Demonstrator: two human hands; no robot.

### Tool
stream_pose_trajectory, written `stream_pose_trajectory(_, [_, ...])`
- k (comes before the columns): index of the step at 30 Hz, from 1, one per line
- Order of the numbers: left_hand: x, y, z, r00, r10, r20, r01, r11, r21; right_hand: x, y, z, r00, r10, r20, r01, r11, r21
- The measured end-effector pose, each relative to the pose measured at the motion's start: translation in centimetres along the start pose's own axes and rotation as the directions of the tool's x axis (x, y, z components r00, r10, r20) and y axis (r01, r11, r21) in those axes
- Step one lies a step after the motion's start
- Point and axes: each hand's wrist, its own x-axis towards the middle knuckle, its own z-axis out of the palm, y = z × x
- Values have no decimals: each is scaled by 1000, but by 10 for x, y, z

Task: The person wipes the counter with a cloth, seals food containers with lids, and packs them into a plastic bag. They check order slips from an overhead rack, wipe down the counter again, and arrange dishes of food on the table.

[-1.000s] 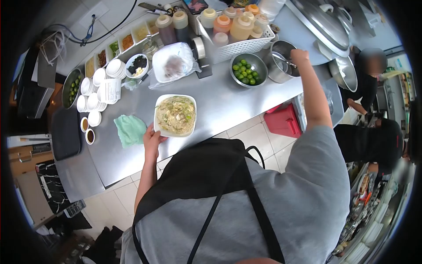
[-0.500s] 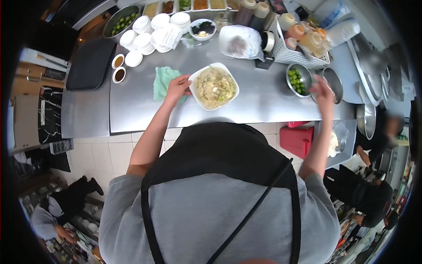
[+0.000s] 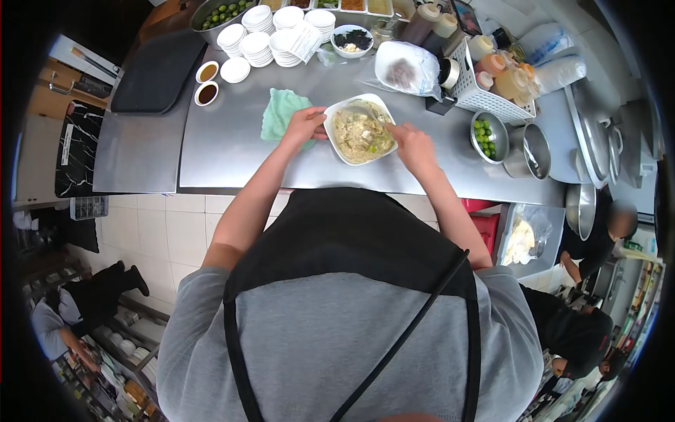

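Observation:
A white square bowl (image 3: pixel 336 144) of pale mixed food with green bits (image 3: pixel 361 133) stands near the counter's front edge. My left hand (image 3: pixel 304 128) grips its left rim, thumb and fingers against the side. At the bowl's right edge, my right hand (image 3: pixel 413 146) is closed on a thin spoon (image 3: pixel 380 121), partly visible over the food. A light green cloth (image 3: pixel 283 112) lies just left of the bowl, partly behind my left wrist.
Left and behind are two sauce cups (image 3: pixel 207 93), stacked white lids (image 3: pixel 258 48) and a black tray (image 3: pixel 156 79). To the right stand a bowl of limes (image 3: pixel 490 138), a metal pot (image 3: pixel 527 151) and a bottle basket (image 3: pixel 492 100). Other people are at both lower sides.
My right hand has moved left from the metal pot to the bowl, now with a spoon in the food. My left hand stays at the bowl's rim. The camera view has turned.

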Motion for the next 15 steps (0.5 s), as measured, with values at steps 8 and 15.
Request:
stream_pose_trajectory(8, [3, 0, -1, 1000, -26, 8, 26, 1000, -1, -7, 16, -27, 995, -86, -60, 85, 996, -18])
stream_pose_trajectory(15, [6, -3, -4, 999, -36, 29, 36, 999, 18, 9, 12, 10, 989, -86, -118, 78, 994, -76])
